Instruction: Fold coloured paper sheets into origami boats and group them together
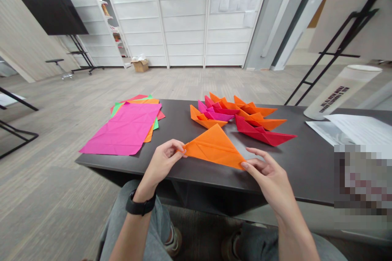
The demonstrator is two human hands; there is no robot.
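"Where is the orange paper?"

"The orange triangle (214, 147) of folded paper is over the near part of the table (176, 118), about midway along it, its peak pointing to the table's far side. Whether it touches the tabletop, I can't tell."

"How is it held?"

"The left hand (165, 161) pinches its left corner between thumb and fingers. The right hand (268, 173) pinches the right corner, with one finger lifted clear."

"And elsewhere?"

"On the table's left end lies a loose stack of sheets (125, 128), magenta on top, with orange, green and red edges poking out. Folded boats (265, 132) in orange, magenta and red crowd the table's far middle."

"The right end?"

"A white cylinder (339, 94) with dark lettering stands on the table's right, printed papers (364, 130) just beside it."
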